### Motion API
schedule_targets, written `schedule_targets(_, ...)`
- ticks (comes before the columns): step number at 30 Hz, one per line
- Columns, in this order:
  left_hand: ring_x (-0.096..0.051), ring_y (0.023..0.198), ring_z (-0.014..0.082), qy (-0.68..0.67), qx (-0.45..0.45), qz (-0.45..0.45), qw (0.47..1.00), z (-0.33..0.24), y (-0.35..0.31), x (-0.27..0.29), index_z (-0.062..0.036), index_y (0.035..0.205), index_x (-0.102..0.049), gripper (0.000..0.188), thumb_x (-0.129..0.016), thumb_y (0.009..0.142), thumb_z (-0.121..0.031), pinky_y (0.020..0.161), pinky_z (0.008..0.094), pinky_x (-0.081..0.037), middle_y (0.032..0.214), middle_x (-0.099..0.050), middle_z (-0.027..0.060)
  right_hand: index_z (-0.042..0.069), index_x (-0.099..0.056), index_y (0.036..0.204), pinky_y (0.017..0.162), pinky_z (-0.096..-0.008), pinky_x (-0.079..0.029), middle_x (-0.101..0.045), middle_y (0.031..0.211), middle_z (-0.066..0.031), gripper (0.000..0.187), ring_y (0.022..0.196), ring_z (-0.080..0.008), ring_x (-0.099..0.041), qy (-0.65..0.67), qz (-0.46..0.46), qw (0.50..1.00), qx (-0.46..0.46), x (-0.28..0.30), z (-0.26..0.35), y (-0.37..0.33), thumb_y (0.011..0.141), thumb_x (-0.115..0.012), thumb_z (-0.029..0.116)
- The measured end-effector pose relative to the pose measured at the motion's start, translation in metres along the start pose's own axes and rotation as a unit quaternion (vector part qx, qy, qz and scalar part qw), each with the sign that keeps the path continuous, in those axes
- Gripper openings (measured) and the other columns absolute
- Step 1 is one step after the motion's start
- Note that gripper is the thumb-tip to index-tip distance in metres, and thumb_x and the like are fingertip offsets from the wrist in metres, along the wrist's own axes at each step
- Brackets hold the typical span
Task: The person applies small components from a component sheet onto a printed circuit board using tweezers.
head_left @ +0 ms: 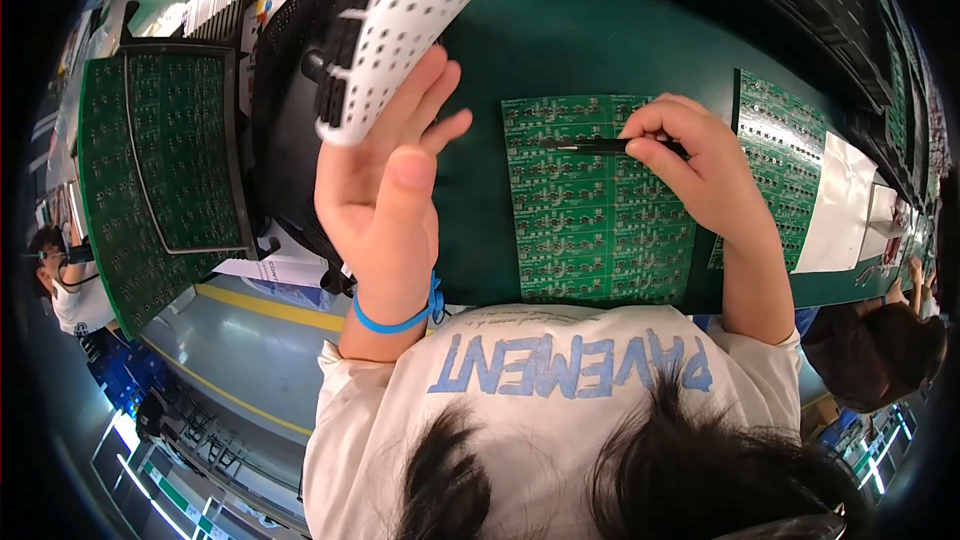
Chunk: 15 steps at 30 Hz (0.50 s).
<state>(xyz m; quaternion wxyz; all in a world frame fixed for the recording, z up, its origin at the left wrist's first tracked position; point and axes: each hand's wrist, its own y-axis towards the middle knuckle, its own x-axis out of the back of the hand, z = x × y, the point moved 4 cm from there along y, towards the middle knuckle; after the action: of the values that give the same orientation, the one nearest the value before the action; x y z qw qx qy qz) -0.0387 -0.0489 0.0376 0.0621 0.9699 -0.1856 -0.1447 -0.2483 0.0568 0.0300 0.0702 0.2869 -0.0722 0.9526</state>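
Note:
My right hand point(700, 155) is closed round black tweezers point(600, 147), thumb against bent fingers. Their narrow tips point left over a green circuit board panel point(600, 225) with rows of small parts, lying on the dark green table. I cannot tell whether the tips touch it. My left hand point(375, 195), raised left of the panel, wears a blue wristband point(395, 325). It holds a curved white sheet point(405, 25) dotted with rows of dark squares, black pieces along its left edge. The sheet hides part of the fingers; thumb and several fingertips show, apart from each other.
More green board panels stand at the right point(775, 150), beside a white sheet of paper point(838, 205). At far left a large green panel point(155, 160) stands upright by a dark frame. A black chair-like shape point(290, 140) is behind my left hand. Other people sit at the far sides.

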Motion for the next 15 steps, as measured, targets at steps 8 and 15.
schedule_targets(8,-0.053,0.118,0.032,-0.029,0.164,0.053,0.985,0.035,0.014,-0.022,0.0075,0.12,-0.052,0.041,-0.041,0.098,-0.025,0.101,0.0409,-0.039,0.121,-0.057,0.024,0.006,-0.063,0.088,0.063,-0.0308,-0.043,-0.058,0.077,-0.0066,0.009,0.068,-0.0221,-0.055,-0.012,0.045,0.998,0.053,-0.001,0.008,0.0,0.081,-0.065,0.012)
schedule_targets(15,-0.063,0.095,0.0202,0.058,0.149,0.07,0.985,0.041,0.013,-0.02,0.0049,0.111,-0.058,0.035,-0.046,0.099,-0.025,0.083,0.0306,-0.047,0.107,-0.065,0.0161,0.005,-0.062,0.086,0.062,-0.0318,-0.044,-0.06,0.078,-0.0073,0.01,0.069,-0.0233,-0.058,-0.007,0.008,0.998,0.059,-0.01,0.019,-0.007,0.078,-0.067,0.01)
